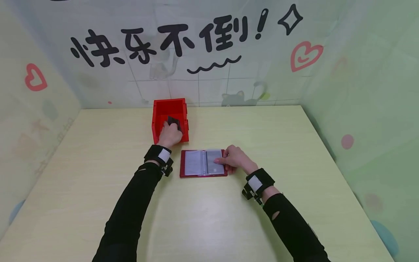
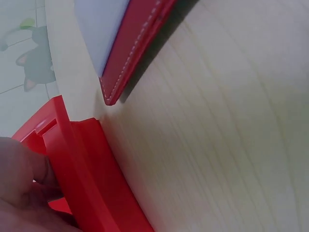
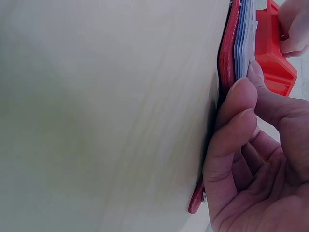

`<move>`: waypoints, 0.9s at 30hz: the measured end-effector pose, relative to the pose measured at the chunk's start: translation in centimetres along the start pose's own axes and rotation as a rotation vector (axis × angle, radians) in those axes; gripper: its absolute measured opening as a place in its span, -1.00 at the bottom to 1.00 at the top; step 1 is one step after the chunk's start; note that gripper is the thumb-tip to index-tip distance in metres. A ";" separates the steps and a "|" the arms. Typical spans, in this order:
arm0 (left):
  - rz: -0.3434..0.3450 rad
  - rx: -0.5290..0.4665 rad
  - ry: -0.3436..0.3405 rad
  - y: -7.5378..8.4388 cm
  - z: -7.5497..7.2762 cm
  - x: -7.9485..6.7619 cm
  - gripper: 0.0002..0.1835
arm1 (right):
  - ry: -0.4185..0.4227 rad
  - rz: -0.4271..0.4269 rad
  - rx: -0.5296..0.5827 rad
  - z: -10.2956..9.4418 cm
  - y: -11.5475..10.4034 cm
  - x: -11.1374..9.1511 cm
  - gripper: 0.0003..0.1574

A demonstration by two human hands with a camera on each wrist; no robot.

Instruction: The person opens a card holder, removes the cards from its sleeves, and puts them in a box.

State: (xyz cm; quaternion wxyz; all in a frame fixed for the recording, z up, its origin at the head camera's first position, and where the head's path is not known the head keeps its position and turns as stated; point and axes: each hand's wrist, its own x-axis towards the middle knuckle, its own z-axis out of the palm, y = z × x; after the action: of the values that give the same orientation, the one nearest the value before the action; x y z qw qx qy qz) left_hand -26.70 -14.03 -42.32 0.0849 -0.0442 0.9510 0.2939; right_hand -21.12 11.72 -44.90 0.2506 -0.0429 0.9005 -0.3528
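A red plastic bin (image 1: 170,105) stands on the table, and my left hand (image 1: 170,135) reaches over its near wall into it. At those fingers a dark, flat card (image 1: 173,121) shows, gripped inside the bin. The left wrist view shows the fingers behind the red wall, with the card hidden. Nearer to me lies a red card album (image 1: 182,163), spread open with clear plastic sleeves (image 1: 194,162). My right hand (image 1: 236,159) pinches the right edge of its pages, thumb on top. In the right wrist view the page stack (image 3: 241,46) shows edge-on between thumb and forefinger.
The pale wooden table (image 1: 203,218) reaches back to a printed cloth backdrop (image 1: 209,87) with writing and hearts. Similar cloth walls rise at the left and right sides. The bin sits behind the album and slightly left, with a narrow strip of table between them.
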 end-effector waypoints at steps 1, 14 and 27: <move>0.002 0.025 0.001 0.0 0.1 0.0 -0.57 | -0.001 0.002 0.000 0.0 0.0 0.0 -0.51; 0.005 0.128 0.006 -0.8 0.5 0.0 -0.68 | -0.003 0.021 -0.005 0.3 -0.3 0.2 -0.52; 0.270 -0.143 0.358 0.3 2.0 -3.3 -0.60 | 0.007 0.024 -0.016 0.2 0.1 0.5 -0.50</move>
State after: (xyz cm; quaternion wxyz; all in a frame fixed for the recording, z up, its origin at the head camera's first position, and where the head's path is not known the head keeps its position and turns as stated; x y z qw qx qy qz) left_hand -23.26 -12.52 -43.11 -0.1287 0.0262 0.9249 0.3568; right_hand -21.44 11.56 -45.36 0.2515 -0.0328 0.9045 -0.3428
